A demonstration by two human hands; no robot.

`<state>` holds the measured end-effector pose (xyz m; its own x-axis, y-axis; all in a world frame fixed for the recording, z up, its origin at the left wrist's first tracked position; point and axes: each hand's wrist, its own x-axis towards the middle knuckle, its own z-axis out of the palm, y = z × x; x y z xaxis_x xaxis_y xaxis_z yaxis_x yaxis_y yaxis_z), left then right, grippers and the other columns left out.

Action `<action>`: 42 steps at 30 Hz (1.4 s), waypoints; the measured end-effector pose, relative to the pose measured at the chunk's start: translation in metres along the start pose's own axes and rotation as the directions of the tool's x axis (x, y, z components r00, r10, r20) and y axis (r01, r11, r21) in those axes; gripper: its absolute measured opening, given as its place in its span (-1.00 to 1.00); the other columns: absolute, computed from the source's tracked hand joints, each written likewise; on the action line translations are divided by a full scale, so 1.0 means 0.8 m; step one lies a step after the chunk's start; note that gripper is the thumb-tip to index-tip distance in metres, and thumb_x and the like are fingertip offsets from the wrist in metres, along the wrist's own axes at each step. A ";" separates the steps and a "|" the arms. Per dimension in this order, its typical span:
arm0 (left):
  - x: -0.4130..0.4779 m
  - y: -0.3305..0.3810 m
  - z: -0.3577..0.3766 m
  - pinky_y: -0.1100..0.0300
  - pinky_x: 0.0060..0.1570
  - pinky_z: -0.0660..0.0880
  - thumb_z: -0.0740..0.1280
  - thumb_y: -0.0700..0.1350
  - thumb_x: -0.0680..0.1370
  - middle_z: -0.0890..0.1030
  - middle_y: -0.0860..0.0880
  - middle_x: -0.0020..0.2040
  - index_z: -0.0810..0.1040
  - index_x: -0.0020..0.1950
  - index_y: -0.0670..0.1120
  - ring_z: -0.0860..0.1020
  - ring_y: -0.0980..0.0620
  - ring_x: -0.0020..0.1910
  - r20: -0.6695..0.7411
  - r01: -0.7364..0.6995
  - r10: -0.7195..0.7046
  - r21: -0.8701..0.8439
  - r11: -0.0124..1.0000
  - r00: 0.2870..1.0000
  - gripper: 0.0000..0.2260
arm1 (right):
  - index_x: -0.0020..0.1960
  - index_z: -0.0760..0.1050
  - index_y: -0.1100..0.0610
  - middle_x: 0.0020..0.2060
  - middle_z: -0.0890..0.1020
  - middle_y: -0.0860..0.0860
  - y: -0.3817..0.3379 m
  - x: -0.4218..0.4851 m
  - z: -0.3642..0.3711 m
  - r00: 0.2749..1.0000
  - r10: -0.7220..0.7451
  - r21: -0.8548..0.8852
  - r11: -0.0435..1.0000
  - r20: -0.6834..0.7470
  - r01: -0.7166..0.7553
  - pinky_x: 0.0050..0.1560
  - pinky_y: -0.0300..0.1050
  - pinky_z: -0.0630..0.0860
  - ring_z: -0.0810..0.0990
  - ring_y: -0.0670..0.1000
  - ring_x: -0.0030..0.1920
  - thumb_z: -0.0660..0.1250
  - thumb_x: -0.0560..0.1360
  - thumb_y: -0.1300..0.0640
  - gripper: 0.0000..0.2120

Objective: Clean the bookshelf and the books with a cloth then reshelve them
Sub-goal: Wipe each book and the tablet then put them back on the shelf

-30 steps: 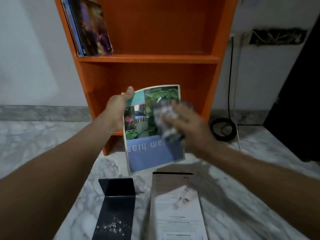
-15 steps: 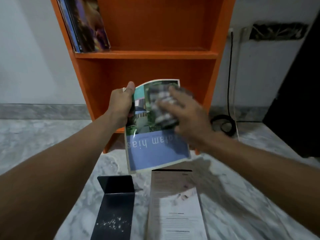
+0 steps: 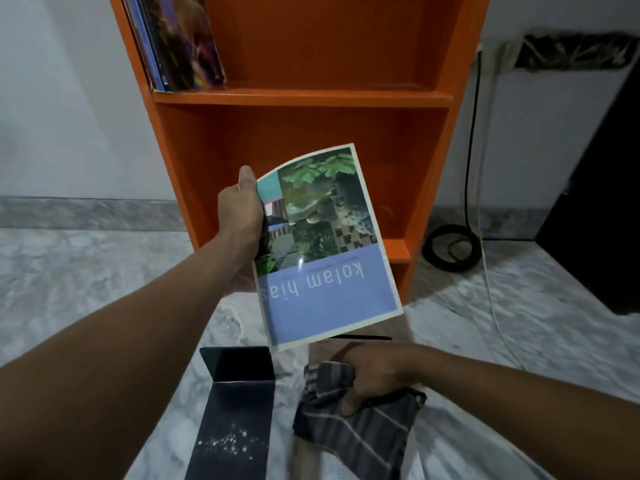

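Hands are both full: in the left hand a book is gripped before the bookshelf; in the right hand a cloth is clutched. Some books are shelved; this one, seemingly, is not yet.

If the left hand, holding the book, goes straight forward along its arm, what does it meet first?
Most likely the orange bookshelf: the left hand, which grips the book, points into its open compartment near the left side wall. Nothing shows between them, but depth is hard to judge.
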<state>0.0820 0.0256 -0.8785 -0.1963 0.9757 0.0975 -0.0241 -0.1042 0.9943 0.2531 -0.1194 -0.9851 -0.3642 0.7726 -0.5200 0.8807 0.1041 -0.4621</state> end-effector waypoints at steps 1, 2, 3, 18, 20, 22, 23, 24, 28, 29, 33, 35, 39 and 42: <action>0.001 -0.003 0.001 -0.17 -0.01 0.58 0.11 0.20 0.63 0.65 -0.25 -0.10 0.54 -0.09 -0.18 0.67 -0.25 -0.05 0.000 0.003 -0.003 0.014 1.000 1.000 -0.53 | 0.29 0.50 0.09 0.24 0.58 0.03 0.009 0.010 0.011 0.999 0.042 -0.019 0.999 -0.008 -0.042 0.02 -0.22 0.41 0.55 0.05 0.13 0.52 0.39 0.08 -0.50; 0.000 -0.005 0.002 -0.17 0.00 0.58 0.10 0.20 0.63 0.65 -0.23 -0.12 0.53 -0.13 -0.16 0.66 -0.24 -0.05 0.005 0.001 -0.001 0.024 1.000 1.000 -0.53 | 0.38 0.41 0.12 0.30 0.52 0.07 0.016 0.017 0.023 0.996 0.089 -0.047 0.995 -0.022 -0.090 0.08 -0.20 0.43 0.53 0.09 0.20 0.51 0.38 0.05 -0.38; 0.002 -0.008 0.002 -0.17 -0.01 0.58 0.09 0.19 0.64 0.64 -0.22 -0.13 0.51 -0.16 -0.14 0.67 -0.24 -0.05 0.010 -0.003 0.003 0.030 1.000 1.000 -0.54 | 0.45 0.31 0.14 0.35 0.47 0.11 0.021 0.022 0.032 0.990 0.136 -0.078 0.987 -0.027 -0.138 0.14 -0.15 0.45 0.49 0.13 0.26 0.49 0.36 0.02 -0.28; 0.014 -0.026 -0.009 0.09 -0.12 0.52 0.04 0.14 0.67 0.58 -0.08 -0.15 0.46 -0.11 -0.10 0.57 -0.03 -0.21 -0.307 0.114 -0.179 -0.218 0.969 0.935 -0.61 | 0.17 0.54 0.11 0.02 0.69 -0.01 -0.023 -0.009 -0.052 0.787 0.218 0.763 0.487 -0.577 0.424 -0.25 -0.19 0.56 0.67 -0.07 -0.20 0.44 0.50 0.13 -0.74; 0.013 -0.034 -0.010 0.10 -0.15 0.51 0.03 0.13 0.68 0.54 -0.11 -0.13 0.44 0.04 -0.14 0.55 -0.06 -0.20 -0.264 0.191 -0.255 -0.245 0.950 0.930 -0.63 | 0.20 0.51 0.17 0.10 0.65 0.03 -0.035 -0.012 -0.078 0.682 0.308 0.726 0.484 -0.664 0.488 -0.17 -0.12 0.58 0.63 0.00 -0.15 0.39 0.53 0.24 -0.75; 0.019 -0.048 -0.017 0.02 -0.04 0.58 0.09 0.00 0.68 0.55 -0.17 0.02 0.44 0.23 -0.20 0.58 -0.13 -0.09 -0.210 0.279 -0.303 -0.135 0.951 0.930 -0.68 | 0.26 0.48 0.17 0.05 0.59 -0.02 -0.048 -0.024 -0.113 0.587 0.338 0.664 0.531 -0.736 0.527 0.02 -0.05 0.56 0.58 0.02 -0.06 0.36 0.55 0.29 -0.71; 0.022 -0.053 -0.023 -0.01 0.02 0.59 0.15 -0.07 0.66 0.55 -0.19 0.14 0.39 0.34 -0.22 0.57 -0.14 -0.02 -0.186 0.328 -0.325 -0.014 0.944 0.927 -0.67 | 0.25 0.49 0.16 0.01 0.58 -0.03 -0.054 -0.031 -0.132 0.530 0.337 0.615 0.583 -0.778 0.531 0.05 -0.02 0.56 0.58 0.03 -0.06 0.36 0.55 0.28 -0.72; 0.022 -0.056 -0.031 -0.03 0.07 0.57 0.21 -0.11 0.63 0.51 -0.19 0.24 0.28 0.44 -0.22 0.55 -0.14 0.04 -0.162 0.358 -0.337 0.118 0.926 0.927 -0.60 | 0.19 0.52 0.14 -0.04 0.58 -0.02 -0.056 -0.037 -0.151 0.473 0.315 0.549 0.657 -0.823 0.517 0.03 0.01 0.57 0.59 0.04 -0.07 0.37 0.55 0.25 -0.78; 0.009 -0.051 -0.045 -0.01 0.30 0.39 0.57 -0.19 0.38 0.34 -0.13 0.37 -0.06 0.52 -0.11 0.41 -0.12 0.29 -0.019 0.048 -0.044 0.484 0.874 0.999 -0.05 | -0.04 0.58 0.05 -0.13 0.64 0.00 -0.068 -0.065 -0.206 0.382 0.087 0.190 0.952 -0.920 0.241 -0.07 0.10 0.59 0.62 0.05 -0.11 0.45 0.49 0.09 -0.92; 0.006 -0.045 -0.045 -0.01 0.34 0.37 0.61 -0.20 0.33 0.31 -0.12 0.40 -0.07 0.53 -0.06 0.38 -0.11 0.33 0.055 -0.056 0.032 0.508 0.860 0.998 0.02 | -0.05 0.60 0.01 -0.14 0.65 -0.03 -0.072 -0.072 -0.214 0.406 0.016 0.095 0.980 -0.914 0.174 -0.05 0.13 0.59 0.63 0.04 -0.11 0.46 0.47 0.07 -0.91; -0.015 -0.028 -0.042 -0.01 0.28 0.44 0.58 -0.23 0.35 0.46 0.04 0.33 0.26 0.47 0.02 0.42 -0.01 0.30 0.437 -0.178 -0.039 0.444 0.878 0.898 -0.21 | -0.11 0.58 -0.15 -0.15 0.66 -0.16 -0.095 -0.086 -0.233 0.482 -0.179 -0.158 0.984 -0.858 0.085 0.07 0.24 0.54 0.62 0.00 -0.05 0.49 0.41 0.00 -0.88; -0.021 -0.030 -0.040 -0.01 0.21 0.49 0.49 -0.19 0.47 0.62 0.03 0.17 0.55 0.24 -0.03 0.54 -0.05 0.23 0.477 -0.125 -0.093 0.405 0.906 0.874 -0.64 | -0.13 0.58 -0.16 -0.16 0.67 -0.15 -0.104 -0.087 -0.241 0.460 -0.222 -0.186 0.975 -0.860 0.124 0.07 0.29 0.51 0.62 0.01 -0.05 0.49 0.40 -0.01 -0.89; -0.024 -0.026 -0.033 -0.18 0.12 0.57 0.41 -0.17 0.54 0.70 -0.07 0.03 0.65 0.02 -0.09 0.64 -0.10 0.06 0.389 -0.043 -0.034 0.188 0.981 0.921 -0.92 | 0.09 0.60 -0.08 -0.01 0.65 -0.12 -0.103 -0.070 -0.250 0.180 -0.234 -0.227 0.972 -0.955 0.058 0.14 0.26 0.47 0.58 0.04 0.08 0.45 0.41 -0.05 -0.74; -0.027 -0.013 -0.025 -0.15 0.02 0.61 0.40 -0.17 0.56 0.66 -0.10 0.10 0.60 0.11 -0.10 0.61 -0.10 0.12 0.322 0.007 -0.036 0.088 0.996 0.946 -0.86 | 0.46 0.29 -0.10 0.41 0.39 0.03 -0.092 -0.058 -0.244 -0.042 -0.067 -0.071 0.994 -0.997 0.088 0.35 0.12 0.34 0.35 0.12 0.39 0.52 0.37 -0.03 -0.27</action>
<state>0.0671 0.0021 -0.8920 0.1308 0.9889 0.0710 0.0611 -0.0795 0.9950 0.2641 -0.0403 -0.7867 0.2583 0.5846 0.7691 0.8645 0.2154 -0.4541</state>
